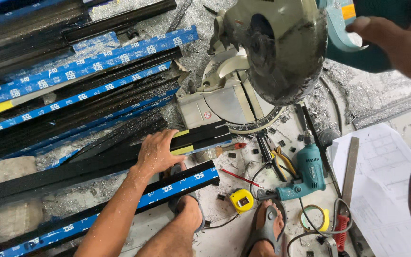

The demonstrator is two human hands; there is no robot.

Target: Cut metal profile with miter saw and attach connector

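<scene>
My left hand lies palm down on a long black metal profile with a yellow strip near its cut end, which points at the mitre saw. My right hand is raised at the top right beside the saw's teal handle, fingers loosely curled; whether it touches the handle I cannot tell. The saw's round blade guard hangs above its turntable. A second black profile with blue film runs under my left forearm, near my sandalled feet.
Several black and blue-taped profiles are stacked at the left. On the floor lie a teal drill, yellow tape measure, roll of tape, steel ruler, red pencil, pliers and paper drawings. Metal shavings cover the ground.
</scene>
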